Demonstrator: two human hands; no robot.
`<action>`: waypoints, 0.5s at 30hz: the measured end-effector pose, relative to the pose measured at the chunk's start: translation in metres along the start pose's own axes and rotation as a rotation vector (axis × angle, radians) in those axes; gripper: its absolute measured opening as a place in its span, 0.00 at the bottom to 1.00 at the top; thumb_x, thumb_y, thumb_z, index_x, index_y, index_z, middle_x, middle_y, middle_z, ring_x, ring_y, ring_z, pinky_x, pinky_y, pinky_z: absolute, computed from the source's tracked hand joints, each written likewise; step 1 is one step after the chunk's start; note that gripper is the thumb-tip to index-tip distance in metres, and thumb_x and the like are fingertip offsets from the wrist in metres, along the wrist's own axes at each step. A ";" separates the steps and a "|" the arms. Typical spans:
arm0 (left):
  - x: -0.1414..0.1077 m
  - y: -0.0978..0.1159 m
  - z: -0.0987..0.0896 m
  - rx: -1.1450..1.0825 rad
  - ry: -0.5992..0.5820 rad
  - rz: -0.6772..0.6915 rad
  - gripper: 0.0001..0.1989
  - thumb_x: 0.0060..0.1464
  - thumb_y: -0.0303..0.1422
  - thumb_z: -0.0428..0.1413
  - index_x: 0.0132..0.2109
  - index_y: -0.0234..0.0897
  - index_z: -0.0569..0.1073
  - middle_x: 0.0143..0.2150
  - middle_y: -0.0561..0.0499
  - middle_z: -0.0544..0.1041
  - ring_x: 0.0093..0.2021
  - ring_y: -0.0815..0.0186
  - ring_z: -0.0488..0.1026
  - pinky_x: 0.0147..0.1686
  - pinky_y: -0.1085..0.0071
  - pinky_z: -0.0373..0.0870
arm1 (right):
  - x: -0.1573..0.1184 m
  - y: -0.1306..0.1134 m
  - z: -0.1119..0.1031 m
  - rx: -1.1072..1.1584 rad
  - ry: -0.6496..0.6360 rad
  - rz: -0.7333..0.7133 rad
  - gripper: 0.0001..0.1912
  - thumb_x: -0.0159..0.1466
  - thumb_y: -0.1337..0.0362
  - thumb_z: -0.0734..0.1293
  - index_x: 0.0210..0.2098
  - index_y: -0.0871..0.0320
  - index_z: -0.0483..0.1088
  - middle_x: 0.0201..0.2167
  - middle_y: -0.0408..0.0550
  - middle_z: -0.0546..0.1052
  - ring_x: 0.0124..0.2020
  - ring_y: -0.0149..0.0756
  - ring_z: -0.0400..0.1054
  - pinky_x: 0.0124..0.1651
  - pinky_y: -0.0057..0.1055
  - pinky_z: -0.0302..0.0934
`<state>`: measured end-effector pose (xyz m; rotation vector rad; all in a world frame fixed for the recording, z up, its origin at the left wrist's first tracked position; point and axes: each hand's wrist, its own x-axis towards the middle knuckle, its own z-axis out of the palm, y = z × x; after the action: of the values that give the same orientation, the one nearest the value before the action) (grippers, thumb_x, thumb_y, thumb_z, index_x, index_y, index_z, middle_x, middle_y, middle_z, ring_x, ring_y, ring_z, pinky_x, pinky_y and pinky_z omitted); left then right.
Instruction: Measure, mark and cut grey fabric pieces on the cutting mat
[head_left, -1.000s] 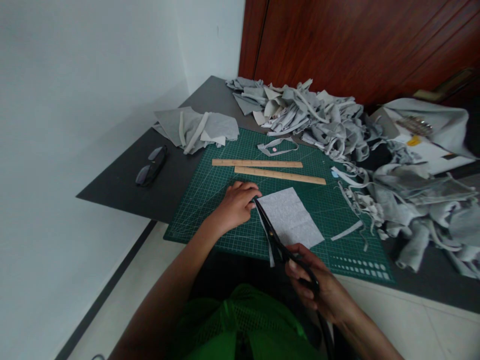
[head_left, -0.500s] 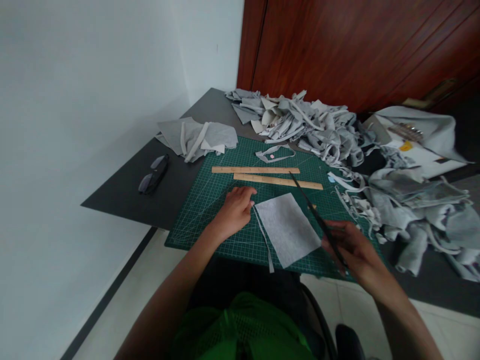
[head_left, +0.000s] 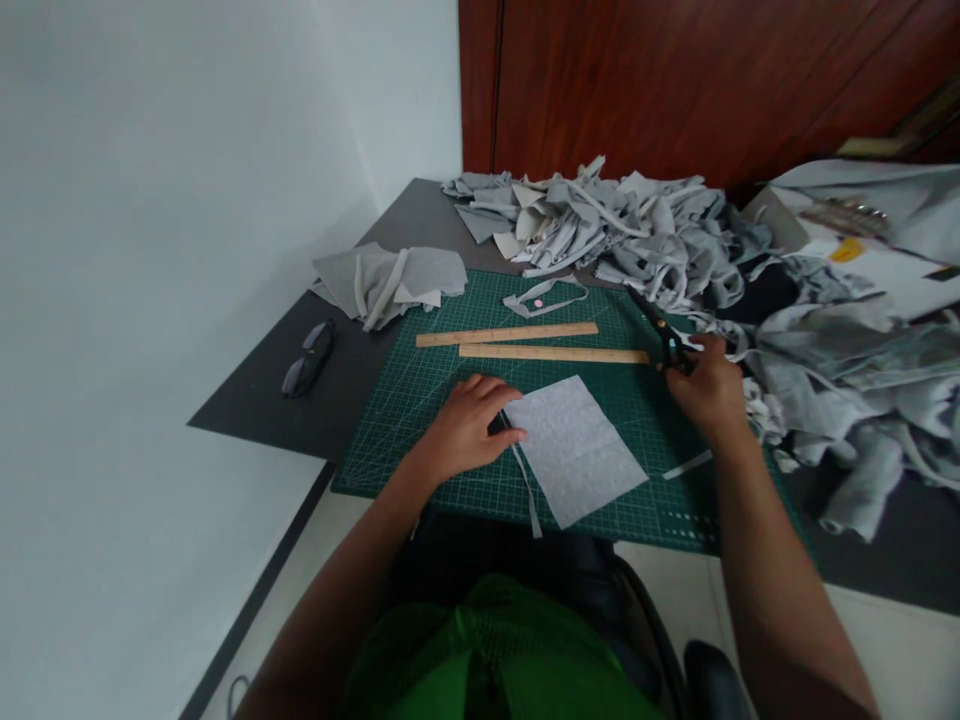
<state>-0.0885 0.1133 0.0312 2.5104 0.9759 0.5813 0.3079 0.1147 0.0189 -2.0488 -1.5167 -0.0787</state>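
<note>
A square of light grey cloth (head_left: 579, 450) lies flat on the green cutting mat (head_left: 420, 405). My left hand (head_left: 472, 425) rests at its upper left corner, with the thumb apart from the fingers and the tips on the cloth's edge. A narrow cut strip (head_left: 529, 495) lies beside the cloth's left side, and another strip (head_left: 686, 466) lies off its right corner. My right hand (head_left: 705, 385) is closed on the handles of black scissors (head_left: 660, 328) at the mat's right side, the blades pointing away from me. The fingertips are partly hidden.
Two wooden rulers (head_left: 555, 353) lie across the mat, with a loop of cloth (head_left: 562, 300) beyond them. Heaped grey scraps (head_left: 622, 230) fill the back and right. Folded cloth (head_left: 427, 275) and glasses (head_left: 309, 358) lie left; a white box (head_left: 892, 270) stands back right.
My right hand has moved the scissors away from the cloth, forward and to the right. A thin strip now shows by the cloth's right corner. My left hand's thumb has spread onto the cloth.
</note>
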 end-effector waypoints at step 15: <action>0.026 0.002 0.006 0.072 -0.122 -0.125 0.11 0.58 0.36 0.66 0.47 0.41 0.77 0.57 0.48 0.72 0.57 0.53 0.66 0.57 0.55 0.63 | 0.021 0.037 0.010 -0.002 0.031 -0.036 0.14 0.57 0.60 0.70 0.41 0.58 0.78 0.38 0.57 0.83 0.41 0.54 0.77 0.46 0.45 0.69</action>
<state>-0.0667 0.1289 0.0334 2.4915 1.1156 0.3570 0.3455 0.1305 0.0036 -2.0126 -1.5361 -0.1251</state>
